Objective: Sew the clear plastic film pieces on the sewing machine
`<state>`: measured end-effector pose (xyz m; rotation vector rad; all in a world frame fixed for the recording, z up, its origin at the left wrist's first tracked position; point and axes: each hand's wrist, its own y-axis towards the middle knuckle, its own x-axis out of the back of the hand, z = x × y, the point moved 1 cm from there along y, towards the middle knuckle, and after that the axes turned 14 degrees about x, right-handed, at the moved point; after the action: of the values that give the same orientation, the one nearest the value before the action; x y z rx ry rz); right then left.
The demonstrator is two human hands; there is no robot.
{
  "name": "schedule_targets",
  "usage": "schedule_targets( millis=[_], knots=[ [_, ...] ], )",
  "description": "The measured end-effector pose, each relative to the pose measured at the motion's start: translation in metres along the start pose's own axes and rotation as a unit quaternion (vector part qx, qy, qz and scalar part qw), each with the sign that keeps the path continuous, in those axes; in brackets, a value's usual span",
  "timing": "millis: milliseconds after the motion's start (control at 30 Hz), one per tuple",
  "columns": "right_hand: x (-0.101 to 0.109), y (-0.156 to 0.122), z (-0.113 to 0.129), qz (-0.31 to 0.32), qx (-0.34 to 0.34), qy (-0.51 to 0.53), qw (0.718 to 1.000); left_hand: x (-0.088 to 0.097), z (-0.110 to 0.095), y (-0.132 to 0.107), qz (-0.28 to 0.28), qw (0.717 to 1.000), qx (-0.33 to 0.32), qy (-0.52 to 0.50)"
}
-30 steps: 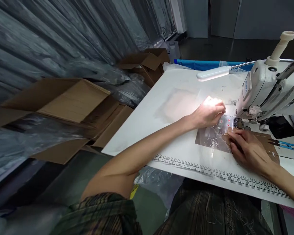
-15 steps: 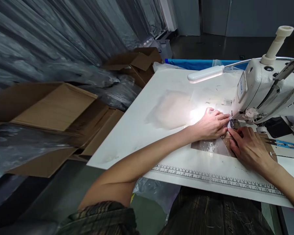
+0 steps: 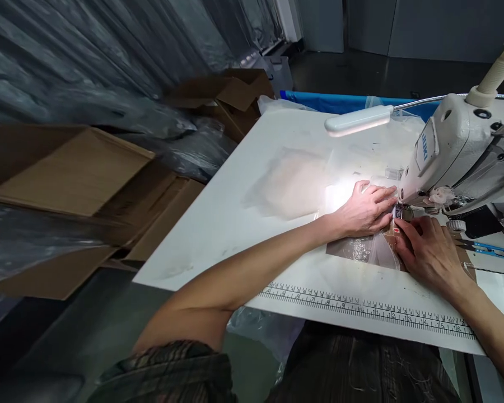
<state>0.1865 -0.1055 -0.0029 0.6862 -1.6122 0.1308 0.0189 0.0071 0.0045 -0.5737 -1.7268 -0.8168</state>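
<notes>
My left hand lies flat with its fingers stretched out on pale sheer fabric, left of the presser foot. The white sewing machine stands over its fingertips. Just in front of the foot, my right hand has its index finger and thumb bent in at the fabric's edge, its other fingers curled. A small red mark shows by the index fingertip. Under the hands, part of the fabric lies over a brown, shiny plate. The needle itself is hard to make out.
A lit lamp hangs over the white table. A ruler strip runs along its front edge. Blue thread snips lie right of my right hand. Open cardboard boxes and clear plastic stand at left.
The view has shifted slightly, so the machine appears farther right. Both hands stay at the presser foot, and the red mark by the right index fingertip shows more clearly.
</notes>
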Motion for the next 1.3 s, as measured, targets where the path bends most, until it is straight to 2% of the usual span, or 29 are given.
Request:
schedule_targets(
  millis=[167, 233, 333, 567, 767, 867, 933, 1067, 1133, 1233, 1300],
  knots=[
    [-0.002, -0.007, -0.009, -0.068, 0.010, 0.095, 0.993, -0.002, 0.000, -0.002, -0.030, 0.994, -0.092, -0.040],
    [0.000, -0.010, -0.014, -0.112, -0.020, 0.145, 0.983, -0.001, 0.001, -0.003, -0.033, 0.992, -0.114, -0.049],
    [0.002, -0.012, -0.018, -0.148, -0.100, 0.191, 0.965, 0.001, 0.001, -0.003, -0.026, 0.993, -0.112, -0.040],
    [0.006, -0.011, -0.014, -0.134, -0.143, 0.221, 0.955, 0.004, -0.002, -0.002, 0.012, 0.996, -0.082, -0.015],
    [0.008, -0.012, -0.013, -0.124, -0.164, 0.223, 0.953, 0.003, 0.003, 0.002, 0.017, 0.997, -0.069, -0.018],
    [0.011, -0.011, -0.017, -0.122, -0.162, 0.223, 0.953, 0.006, 0.006, 0.005, 0.032, 0.997, -0.069, -0.013],
    [0.012, -0.011, -0.021, -0.130, -0.154, 0.220, 0.954, 0.014, 0.006, 0.006, 0.042, 0.997, -0.066, 0.006],
    [0.010, -0.013, -0.027, -0.154, -0.141, 0.204, 0.956, 0.044, -0.003, -0.005, 0.034, 0.998, 0.004, 0.050],
    [0.009, -0.014, -0.026, -0.147, -0.141, 0.211, 0.956, 0.054, -0.010, -0.014, 0.056, 0.995, 0.035, 0.071],
    [0.010, -0.013, -0.016, -0.131, -0.115, 0.243, 0.954, 0.053, -0.016, -0.023, 0.117, 0.985, 0.040, 0.121],
    [0.013, -0.011, -0.006, -0.131, -0.045, 0.277, 0.951, 0.044, -0.011, -0.019, 0.125, 0.983, 0.033, 0.132]
  ],
)
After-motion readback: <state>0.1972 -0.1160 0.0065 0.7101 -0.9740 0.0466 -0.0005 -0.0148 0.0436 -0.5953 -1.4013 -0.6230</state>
